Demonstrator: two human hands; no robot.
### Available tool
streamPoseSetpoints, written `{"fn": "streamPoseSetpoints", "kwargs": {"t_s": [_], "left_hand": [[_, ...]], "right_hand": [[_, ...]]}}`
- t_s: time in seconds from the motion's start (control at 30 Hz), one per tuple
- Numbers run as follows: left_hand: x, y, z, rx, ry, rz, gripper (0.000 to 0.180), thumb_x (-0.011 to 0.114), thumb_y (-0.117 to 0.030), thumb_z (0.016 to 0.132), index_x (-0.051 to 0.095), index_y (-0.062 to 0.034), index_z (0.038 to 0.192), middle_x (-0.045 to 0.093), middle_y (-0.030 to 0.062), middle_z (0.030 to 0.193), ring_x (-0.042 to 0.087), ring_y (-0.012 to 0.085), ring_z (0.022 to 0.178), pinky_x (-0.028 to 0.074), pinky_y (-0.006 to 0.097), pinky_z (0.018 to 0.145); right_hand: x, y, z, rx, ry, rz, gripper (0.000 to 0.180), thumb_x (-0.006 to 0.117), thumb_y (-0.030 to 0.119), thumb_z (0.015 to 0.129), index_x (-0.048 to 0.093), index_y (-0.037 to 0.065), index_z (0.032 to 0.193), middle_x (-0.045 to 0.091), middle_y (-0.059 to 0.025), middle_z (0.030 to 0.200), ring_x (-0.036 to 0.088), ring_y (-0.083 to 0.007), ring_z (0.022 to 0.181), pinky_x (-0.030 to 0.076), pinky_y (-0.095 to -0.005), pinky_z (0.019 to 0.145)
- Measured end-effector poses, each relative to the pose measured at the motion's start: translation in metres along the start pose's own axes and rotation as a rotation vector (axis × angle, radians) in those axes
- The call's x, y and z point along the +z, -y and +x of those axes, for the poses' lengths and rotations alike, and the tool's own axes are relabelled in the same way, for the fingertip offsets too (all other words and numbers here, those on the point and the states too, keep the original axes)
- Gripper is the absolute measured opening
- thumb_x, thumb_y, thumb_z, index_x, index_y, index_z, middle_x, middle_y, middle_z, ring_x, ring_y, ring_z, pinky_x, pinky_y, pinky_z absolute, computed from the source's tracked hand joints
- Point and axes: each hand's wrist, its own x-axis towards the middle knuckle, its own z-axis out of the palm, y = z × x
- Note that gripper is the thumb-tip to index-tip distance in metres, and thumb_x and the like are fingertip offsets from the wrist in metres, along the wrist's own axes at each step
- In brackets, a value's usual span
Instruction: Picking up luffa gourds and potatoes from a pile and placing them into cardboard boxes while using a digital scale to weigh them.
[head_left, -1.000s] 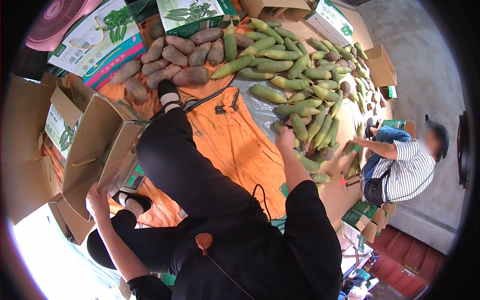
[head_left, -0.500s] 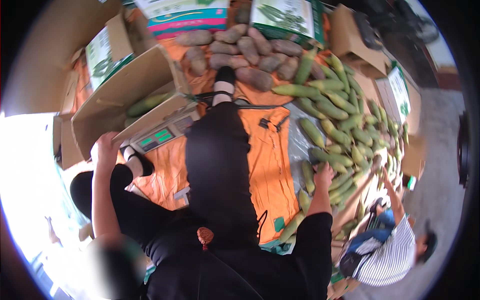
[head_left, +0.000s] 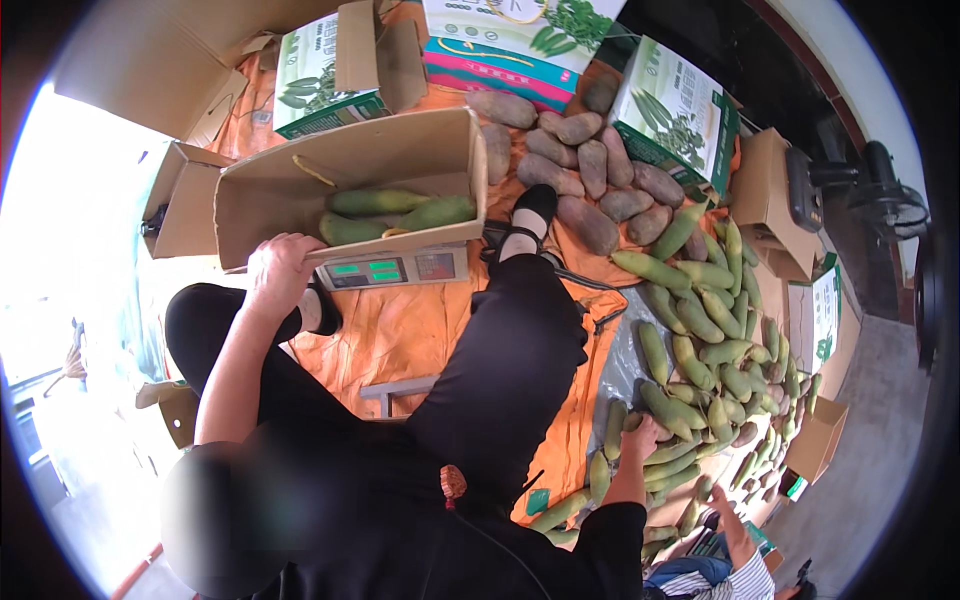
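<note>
My left hand point(head_left: 280, 270) grips the near left edge of an open cardboard box point(head_left: 345, 150), fingers over its rim. The box rests on a digital scale point(head_left: 390, 268) with green lit displays. Three long green radishes point(head_left: 440, 212) show inside it. Off to the right, my right hand point(head_left: 642, 440) is closed around the end of a green radish point(head_left: 632, 422) at the near left side of a big heap of green radishes point(head_left: 735, 352). The hand partly covers that radish.
Dark reddish-brown roots point(head_left: 590, 225) lie on the orange sheet point(head_left: 370, 345) beyond my foot. Printed cartons point(head_left: 672, 115) stand at the back. At the lower right a co-worker's hand point(head_left: 722, 500) reaches toward the heap. A black fan point(head_left: 885, 195) stands far right.
The view has swung left, so the box's inside shows more fully. My left hand stays on the box edge. My right hand remains at the heap's near side. The co-worker sits lower in view.
</note>
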Motion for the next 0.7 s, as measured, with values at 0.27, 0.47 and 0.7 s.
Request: {"fn": "streamPoseSetpoints", "kwargs": {"t_s": [0.27, 0.47, 0.7], "left_hand": [[0.003, 0.003, -0.007, 0.052, -0.03, 0.081, 0.012, 0.062, -0.013, 0.073, 0.068, -0.013, 0.083, 0.062, 0.004, 0.076, 0.06, 0.0231, 0.081, 0.046, 0.037, 0.074], [0.005, 0.013, -0.013, 0.01, 0.023, 0.06, 0.012, 0.062, -0.013, 0.075, 0.067, -0.0094, 0.086, 0.063, 0.0049, 0.081, 0.059, 0.0244, 0.086, 0.045, 0.038, 0.078], [0.008, 0.019, -0.007, 0.034, 0.039, 0.079, 0.011, 0.061, -0.013, 0.075, 0.067, -0.011, 0.084, 0.063, 0.0036, 0.079, 0.06, 0.0227, 0.083, 0.045, 0.036, 0.076]], "right_hand": [[-0.018, 0.001, -0.023, -0.103, -0.158, 0.288, 0.065, 0.074, 0.016, 0.061, 0.048, 0.015, 0.121, 0.057, -0.0091, 0.116, 0.055, -0.0325, 0.105, 0.045, -0.0412, 0.087], [-0.112, 0.062, -0.042, -0.176, -0.169, 1.03, 0.067, 0.068, 0.0, 0.073, 0.038, 0.006, 0.133, 0.053, -0.0144, 0.119, 0.054, -0.0278, 0.104, 0.044, -0.0366, 0.088], [-0.258, 0.133, -0.083, -0.558, -0.366, 1.535, 0.06, 0.062, 0.002, 0.083, 0.032, -0.006, 0.133, 0.046, -0.0145, 0.126, 0.047, -0.0238, 0.114, 0.037, -0.0341, 0.099]]}}
